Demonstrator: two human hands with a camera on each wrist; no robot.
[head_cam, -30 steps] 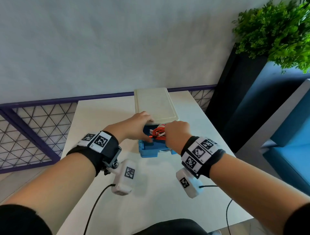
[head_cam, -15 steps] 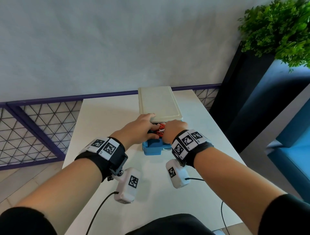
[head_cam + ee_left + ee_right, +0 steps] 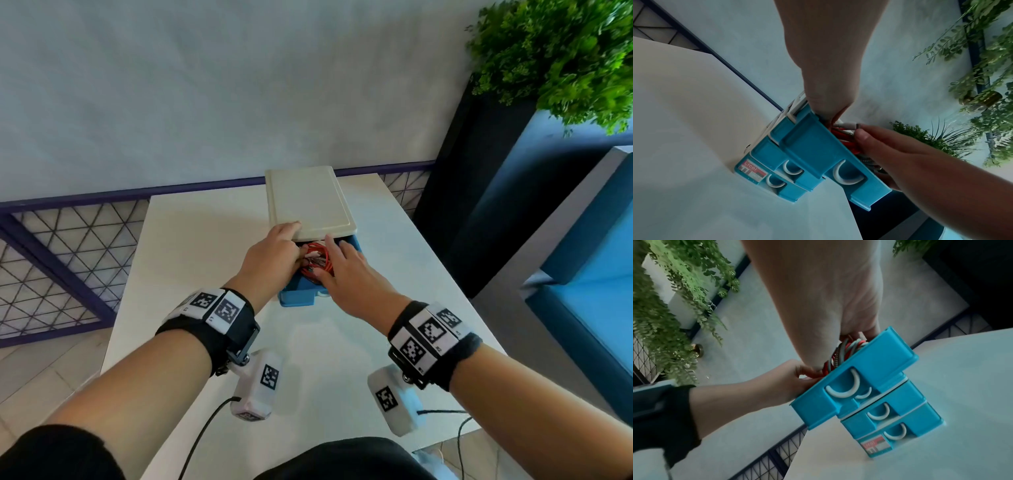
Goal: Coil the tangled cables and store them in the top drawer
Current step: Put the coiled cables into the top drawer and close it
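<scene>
At the near end of the drawer unit point(image 3: 308, 202), top drawer point(image 3: 297, 295) standing pulled out over the white table point(image 3: 191, 240), its front well clear of the closed drawers below it point(image 3: 795, 168); inside that drawer, red and white cables point(image 3: 317, 257) lying bunched in a loose coil, partly hidden by both hands; left hand point(image 3: 270, 260) reaching in over the drawer's left edge, index finger stretched onto the unit's cream lid, other fingers curling down against the cables at the bundle's left side, though whether pinching or only pressing cannot be told; right hand point(image 3: 346, 274) lying over the drawer's right side, fingers fairly straight and spread, thumb pressing on the cables from the near side, not closing round them; cables sitting between the two hands, below the fingers, inside the drawer walls; right of the unit, a green plant point(image 3: 561, 58) standing well apart.
</scene>
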